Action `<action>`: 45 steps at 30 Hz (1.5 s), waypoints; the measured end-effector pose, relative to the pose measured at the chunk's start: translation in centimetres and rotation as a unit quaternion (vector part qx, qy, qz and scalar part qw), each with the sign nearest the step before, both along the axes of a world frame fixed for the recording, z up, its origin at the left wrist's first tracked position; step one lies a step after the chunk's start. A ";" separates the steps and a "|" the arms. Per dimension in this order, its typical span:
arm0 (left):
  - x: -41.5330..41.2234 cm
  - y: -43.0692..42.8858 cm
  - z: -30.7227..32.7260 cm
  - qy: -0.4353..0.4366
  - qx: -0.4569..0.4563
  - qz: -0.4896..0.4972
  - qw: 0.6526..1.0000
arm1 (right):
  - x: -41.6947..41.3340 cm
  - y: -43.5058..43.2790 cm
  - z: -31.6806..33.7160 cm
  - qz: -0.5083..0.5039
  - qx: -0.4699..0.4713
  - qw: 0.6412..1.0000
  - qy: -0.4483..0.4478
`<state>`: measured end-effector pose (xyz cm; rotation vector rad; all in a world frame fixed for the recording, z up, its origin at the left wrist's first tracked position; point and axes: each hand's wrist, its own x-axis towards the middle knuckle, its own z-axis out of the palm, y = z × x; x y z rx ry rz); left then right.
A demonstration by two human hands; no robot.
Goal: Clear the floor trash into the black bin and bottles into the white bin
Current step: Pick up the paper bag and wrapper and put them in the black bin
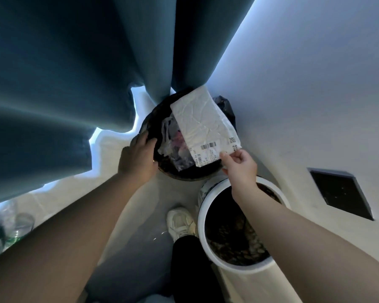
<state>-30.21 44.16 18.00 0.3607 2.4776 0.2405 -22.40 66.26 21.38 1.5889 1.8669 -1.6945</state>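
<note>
Right hand (239, 166) pinching white mailer bag (206, 125) over black bin (184, 174), left hand (138, 155) gripping its near-left rim, white bin (202, 213) near right

Black bin (162, 169) mouth half-covered by white mailer (204, 121); curtain (74, 73) crowds far rim, wall (315, 84) right.

I'm looking down at the black bin (185, 174), round and standing against the curtain, with clear plastic scraps lying inside. A crumpled white mailer bag (202, 123) with a barcode label is hanging tilted over its mouth. The white bin (202, 212) is standing just beside it, nearer me. Clear bottles (8, 228) are lying on the floor, far left.
</note>
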 end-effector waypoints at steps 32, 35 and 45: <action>0.9 -5.0 -3.6 -0.036 0.028 -0.122 0.991 | -4.6 -6.1 -11.7 0.616 0.143 0.757 -0.164; 1.6 -5.2 -1.8 -0.074 0.013 -0.070 0.995 | -3.6 -6.1 -8.2 0.631 0.198 0.736 -0.146; 8.2 -14.8 4.1 -0.084 -0.081 0.005 0.993 | -0.1 -13.9 1.1 0.746 0.285 0.596 -0.084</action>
